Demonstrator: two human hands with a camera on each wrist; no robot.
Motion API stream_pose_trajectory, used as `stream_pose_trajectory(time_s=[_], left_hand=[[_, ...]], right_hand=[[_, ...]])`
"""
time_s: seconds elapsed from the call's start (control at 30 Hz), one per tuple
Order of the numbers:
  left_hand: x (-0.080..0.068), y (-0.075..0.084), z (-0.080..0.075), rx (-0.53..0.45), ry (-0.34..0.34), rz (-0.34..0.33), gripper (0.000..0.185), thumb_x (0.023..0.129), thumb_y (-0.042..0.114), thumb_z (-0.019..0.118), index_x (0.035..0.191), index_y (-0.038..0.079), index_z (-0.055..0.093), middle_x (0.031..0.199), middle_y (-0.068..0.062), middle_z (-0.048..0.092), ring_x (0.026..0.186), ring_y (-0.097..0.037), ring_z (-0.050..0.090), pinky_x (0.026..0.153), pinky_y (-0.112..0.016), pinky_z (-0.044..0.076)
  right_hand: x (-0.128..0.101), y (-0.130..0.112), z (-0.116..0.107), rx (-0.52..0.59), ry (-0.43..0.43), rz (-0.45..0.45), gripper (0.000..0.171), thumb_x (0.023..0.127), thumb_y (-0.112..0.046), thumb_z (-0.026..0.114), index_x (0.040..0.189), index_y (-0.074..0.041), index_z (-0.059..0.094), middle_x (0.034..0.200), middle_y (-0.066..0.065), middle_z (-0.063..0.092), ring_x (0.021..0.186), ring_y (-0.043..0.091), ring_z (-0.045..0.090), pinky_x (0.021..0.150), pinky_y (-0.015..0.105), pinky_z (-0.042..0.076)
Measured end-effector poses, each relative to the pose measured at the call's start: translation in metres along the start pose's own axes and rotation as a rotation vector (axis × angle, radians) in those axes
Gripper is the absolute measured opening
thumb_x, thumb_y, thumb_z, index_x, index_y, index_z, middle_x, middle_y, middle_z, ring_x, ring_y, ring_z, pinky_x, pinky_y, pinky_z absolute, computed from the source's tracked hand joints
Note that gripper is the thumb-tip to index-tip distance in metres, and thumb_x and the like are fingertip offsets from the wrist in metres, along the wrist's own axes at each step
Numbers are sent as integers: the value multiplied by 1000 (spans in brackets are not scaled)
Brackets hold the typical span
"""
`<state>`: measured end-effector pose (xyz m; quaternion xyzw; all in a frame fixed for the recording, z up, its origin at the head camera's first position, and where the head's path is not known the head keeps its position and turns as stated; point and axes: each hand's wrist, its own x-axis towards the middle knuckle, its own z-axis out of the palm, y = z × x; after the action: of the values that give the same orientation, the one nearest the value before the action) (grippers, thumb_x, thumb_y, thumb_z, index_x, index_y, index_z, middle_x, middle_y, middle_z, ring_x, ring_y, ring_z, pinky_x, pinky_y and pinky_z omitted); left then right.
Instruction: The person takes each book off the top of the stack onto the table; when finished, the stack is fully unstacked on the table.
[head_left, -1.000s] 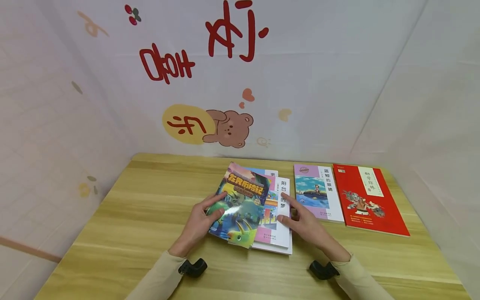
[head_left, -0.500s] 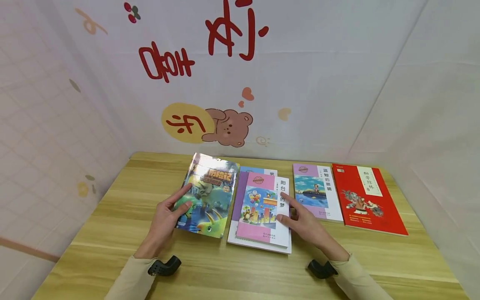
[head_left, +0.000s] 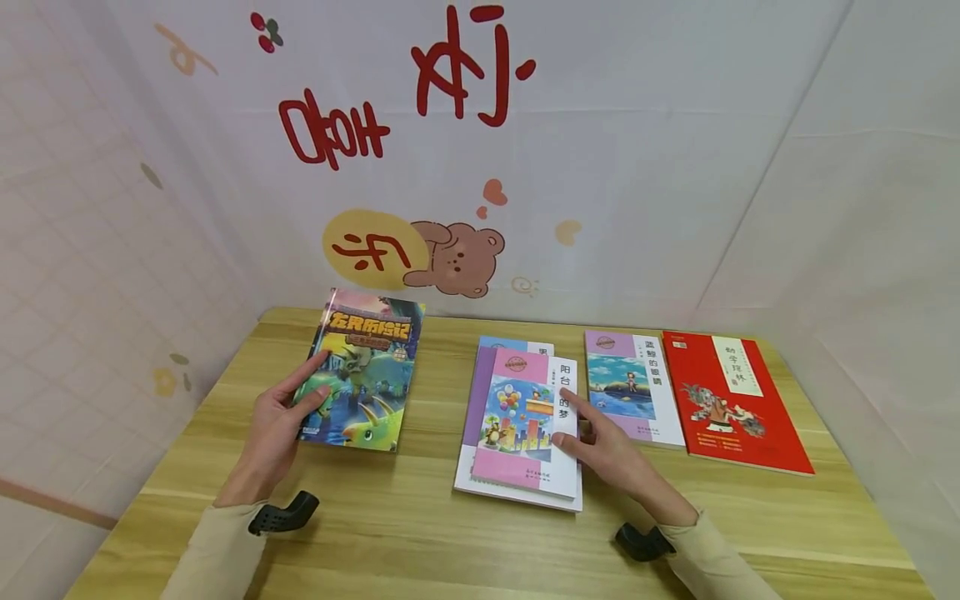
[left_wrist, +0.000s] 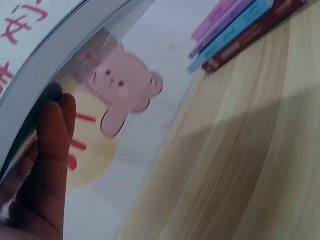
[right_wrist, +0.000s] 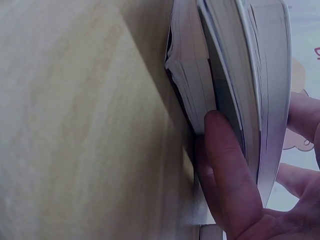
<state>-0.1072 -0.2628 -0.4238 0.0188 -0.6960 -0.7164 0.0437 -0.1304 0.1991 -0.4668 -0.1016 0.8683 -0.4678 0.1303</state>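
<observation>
My left hand [head_left: 288, 406] grips a dinosaur comic book [head_left: 367, 375] by its left edge, thumb on the cover, and holds it tilted above the table's left side. In the left wrist view my fingers [left_wrist: 50, 165] lie under the comic book's page edges [left_wrist: 55, 70]. My right hand [head_left: 596, 435] rests with straight fingers on the pink book [head_left: 525, 417], which tops a small stack in the middle. My thumb [right_wrist: 225, 170] lies against the stack's page edges [right_wrist: 200, 85].
A whale-cover book [head_left: 633, 387] and a red book [head_left: 731, 400] lie flat to the right of the stack on the wooden table [head_left: 420, 533]. A printed backdrop [head_left: 450, 167] walls in the back and both sides. Bare wood lies along the front.
My left hand has lifted the dinosaur comic book off the stack and carried it leftward. The pink book is now uncovered. My right hand has stayed on the stack.
</observation>
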Motion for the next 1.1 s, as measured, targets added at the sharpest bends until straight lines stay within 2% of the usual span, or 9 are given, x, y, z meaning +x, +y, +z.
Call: stream_pose_trajectory(time_s=[0.13,0.3,0.47,0.6,0.7,0.83,0.93,1.0,1.1], left_hand=[[5,-2,-18,0,39,6,58,104,15,65,158,13,44,171,-6,23,157,-21,17,97,-10,43],[10,-11,-43,-10,79,-5,58,104,14,65,159,15,44,170,-1,25,153,-15,21,94,-10,44],[14,-17,-67,-10,86,-14,59,105,12,62,160,17,41,172,4,20,156,-9,7,102,-9,34],[21,-19,-82,-26,82,-21,60,105,12,62,160,18,41,172,7,18,156,-9,3,105,-10,31],[23,-21,-91,-47,94,-36,60,105,11,62,160,19,41,172,8,16,156,-7,5,100,-8,33],[24,-29,-102,-54,102,-93,62,104,14,64,160,24,40,172,9,13,153,-9,15,92,-7,42],[25,-37,-109,20,90,-125,63,104,18,64,161,26,38,171,13,14,155,-10,12,98,-7,39],[27,-41,-114,97,79,-136,64,105,22,64,162,27,36,170,16,16,157,-10,2,110,-9,28],[32,-44,-118,274,49,-157,65,106,33,62,163,27,32,172,10,14,158,-24,0,125,-31,15]], right_hand=[[-1,1,-1,20,-2,4,80,97,-36,74,164,-19,34,138,18,56,97,22,63,80,33,54],[-2,2,0,22,7,5,80,97,-37,74,164,-19,35,141,18,55,96,21,63,79,34,54],[-1,1,1,11,2,-13,80,97,-38,73,164,-20,34,144,18,53,97,22,62,81,35,52],[0,1,2,10,6,-18,79,97,-38,74,164,-21,34,141,17,54,95,21,61,80,35,51],[1,-1,1,7,2,-28,79,97,-38,73,164,-21,34,142,17,54,96,22,60,80,36,50],[2,-2,0,5,8,-32,79,97,-38,74,164,-21,35,142,17,54,97,23,60,81,37,50],[2,-2,0,5,8,-28,79,97,-37,74,164,-21,35,140,16,55,96,22,60,81,37,50],[1,-2,0,12,2,-23,80,97,-36,74,164,-20,34,139,16,56,95,22,61,81,36,51],[0,0,0,10,2,-22,80,97,-36,74,164,-18,34,135,15,58,94,19,62,81,34,51]])
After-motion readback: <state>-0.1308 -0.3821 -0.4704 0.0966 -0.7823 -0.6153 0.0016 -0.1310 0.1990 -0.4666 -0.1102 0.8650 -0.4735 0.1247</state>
